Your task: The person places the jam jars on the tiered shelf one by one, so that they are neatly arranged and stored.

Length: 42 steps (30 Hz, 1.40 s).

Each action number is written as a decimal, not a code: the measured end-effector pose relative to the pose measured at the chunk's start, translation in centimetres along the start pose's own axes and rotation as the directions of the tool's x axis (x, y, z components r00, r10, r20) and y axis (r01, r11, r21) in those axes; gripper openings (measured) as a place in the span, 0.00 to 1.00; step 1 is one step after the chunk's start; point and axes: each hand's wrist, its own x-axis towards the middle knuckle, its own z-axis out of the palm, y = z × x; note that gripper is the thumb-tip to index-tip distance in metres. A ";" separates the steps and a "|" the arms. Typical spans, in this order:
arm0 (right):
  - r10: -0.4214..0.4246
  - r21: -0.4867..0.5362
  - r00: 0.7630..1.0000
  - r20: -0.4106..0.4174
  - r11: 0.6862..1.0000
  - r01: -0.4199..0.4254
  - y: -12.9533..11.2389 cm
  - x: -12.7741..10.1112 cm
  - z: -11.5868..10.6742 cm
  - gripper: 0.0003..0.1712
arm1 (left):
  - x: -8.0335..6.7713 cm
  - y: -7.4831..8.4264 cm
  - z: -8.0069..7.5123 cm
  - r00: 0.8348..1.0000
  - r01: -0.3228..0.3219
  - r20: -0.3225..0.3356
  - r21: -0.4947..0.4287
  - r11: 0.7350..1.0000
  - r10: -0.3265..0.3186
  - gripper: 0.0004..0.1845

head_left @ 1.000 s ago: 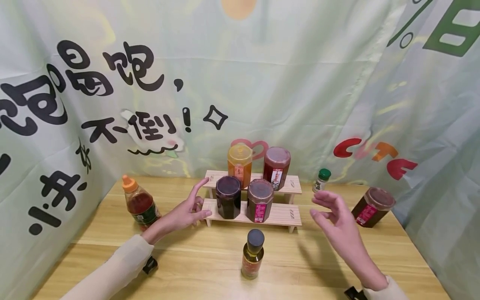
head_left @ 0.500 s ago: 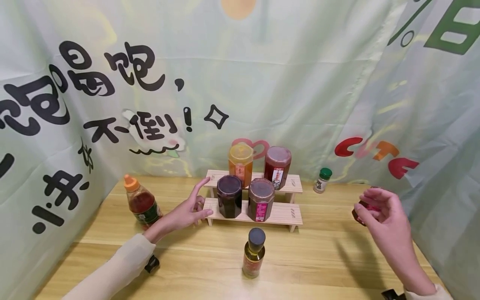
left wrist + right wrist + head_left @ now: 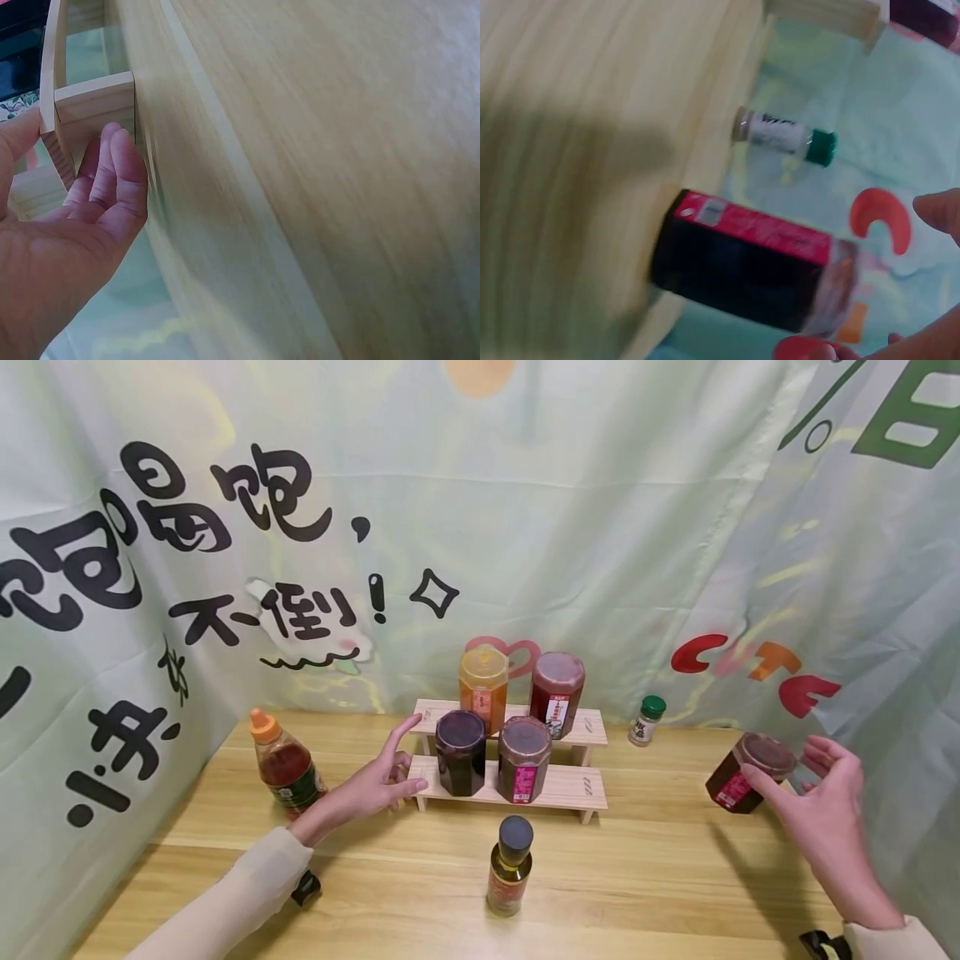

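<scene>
Head view: I am watching the right hand (image 3: pixel 825 802), fingers spread, closing around the jar (image 3: pixel 746 773) standing at the surface's (image 3: pixel 645 877) right edge. Left hand (image 3: pixel 375 781), fingers relaxed, is touching the shelf (image 3: pixel 558 789). Risk: a nudge could be tipping the jar off the edge.

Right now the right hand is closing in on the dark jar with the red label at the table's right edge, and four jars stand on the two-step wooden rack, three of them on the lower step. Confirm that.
Not quite. The head view shows the two-step wooden rack with two jars on each step, not three on the lower one. The rest holds: the right hand reaches around the dark jar with the red label at the table's right edge, without a clear grip.
</scene>
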 end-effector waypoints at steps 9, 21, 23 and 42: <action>0.019 -0.036 0.979 0.205 0.999 -0.011 3.5 2.7 -0.1 0.63 | 0.0 -0.1 0.1 1.000 -0.006 0.000 -0.004 1.000 0.006 0.56; 0.053 0.074 0.939 0.339 0.994 -0.083 6.5 4.2 0.9 0.40 | 0.0 -0.1 0.1 1.000 -0.022 -0.003 -0.001 1.000 0.022 0.56; 0.075 0.027 0.941 0.331 0.996 -0.089 6.3 4.3 0.9 0.51 | 0.0 -0.1 0.1 1.000 -0.023 -0.004 -0.007 1.000 0.023 0.56; 0.011 -0.033 0.972 0.236 0.999 -0.003 5.3 2.1 1.4 0.59 | -0.1 0.0 0.1 0.999 -0.032 0.006 -0.014 0.999 0.032 0.56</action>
